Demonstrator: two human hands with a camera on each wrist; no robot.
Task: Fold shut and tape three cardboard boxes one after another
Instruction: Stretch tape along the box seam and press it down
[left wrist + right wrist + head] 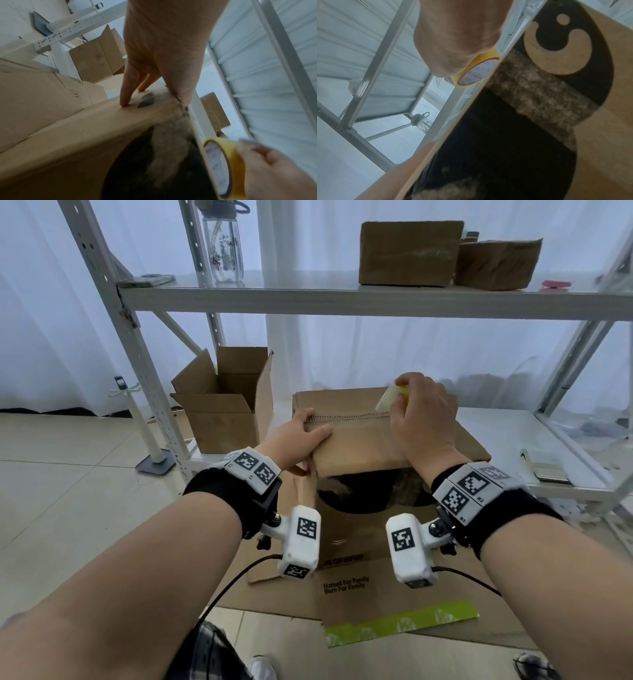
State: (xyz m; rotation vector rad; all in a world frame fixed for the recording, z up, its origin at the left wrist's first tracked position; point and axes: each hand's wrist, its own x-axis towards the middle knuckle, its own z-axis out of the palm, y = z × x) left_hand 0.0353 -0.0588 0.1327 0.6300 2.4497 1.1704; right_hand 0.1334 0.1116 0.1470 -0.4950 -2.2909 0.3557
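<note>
A brown cardboard box [363, 445] with a black print on its front stands before me, its top flaps folded shut. My left hand [301, 436] lies over the box's top left edge. Its thumb rests on the top and its straight fingers [126, 93] press against the left side wall [77, 135]. My right hand [423, 412] grips a yellow tape roll [390, 398] above the top's right part. The roll [226, 167] stands on edge at the box's rim [477, 71]. A clear strip of tape runs along the top seam between my hands.
An open empty box [222, 405] stands at the back left. Two shut boxes [411, 253] and a water bottle [222, 248] sit on the upper shelf. Flattened cardboard with a green strip [400, 625] lies on the floor. A notebook [544, 465] lies on the low shelf at right.
</note>
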